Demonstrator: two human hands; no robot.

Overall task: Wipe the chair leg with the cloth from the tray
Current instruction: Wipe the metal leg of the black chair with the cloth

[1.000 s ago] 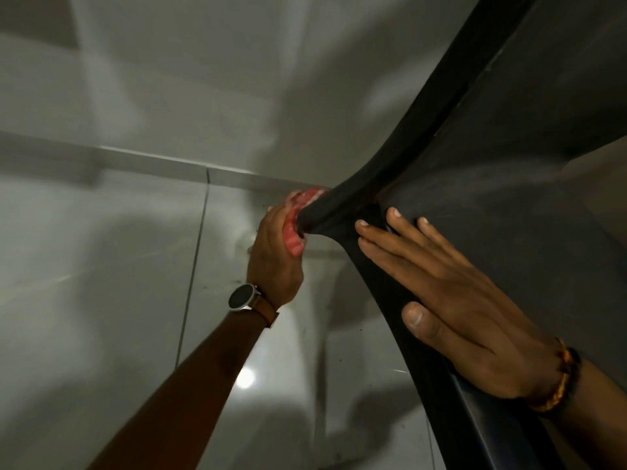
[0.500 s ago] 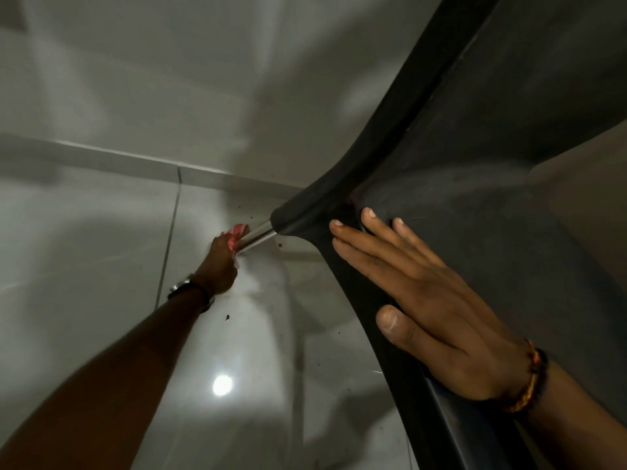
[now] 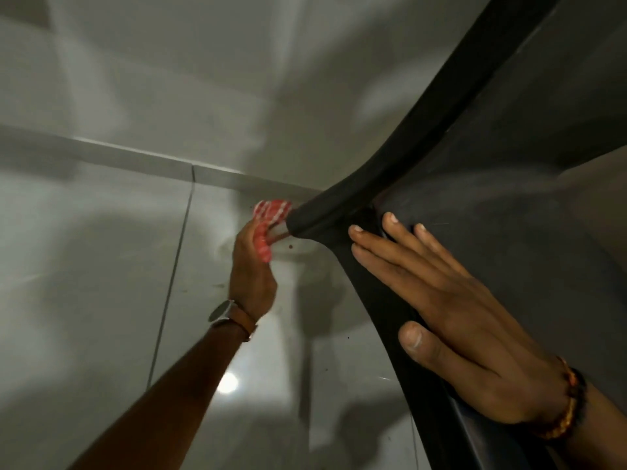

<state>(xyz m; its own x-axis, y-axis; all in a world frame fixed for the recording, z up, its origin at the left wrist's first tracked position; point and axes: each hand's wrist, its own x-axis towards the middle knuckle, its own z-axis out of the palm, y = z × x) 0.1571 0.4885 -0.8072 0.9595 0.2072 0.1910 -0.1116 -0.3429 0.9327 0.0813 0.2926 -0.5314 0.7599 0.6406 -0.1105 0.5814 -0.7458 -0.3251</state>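
Note:
A black chair point(image 3: 492, 205) fills the right side, seen from above. Its metal leg point(image 3: 279, 231) comes out of a black socket and runs down toward the floor. My left hand point(image 3: 252, 269) grips a red and white cloth point(image 3: 269, 215) wrapped around that leg, just below the socket. Most of the leg is hidden by the cloth and the hand. My right hand point(image 3: 451, 317) lies flat with fingers spread on the chair's black seat edge, holding nothing.
Glossy grey floor tiles point(image 3: 101, 283) lie below, with a skirting strip point(image 3: 135, 157) and a pale wall behind. Small dark specks dot the floor near the leg. A lamp reflection point(image 3: 228, 383) shines on the tile.
My left hand slid the cloth down the leg away from the socket, then back up close to it. My right hand stayed flat on the chair.

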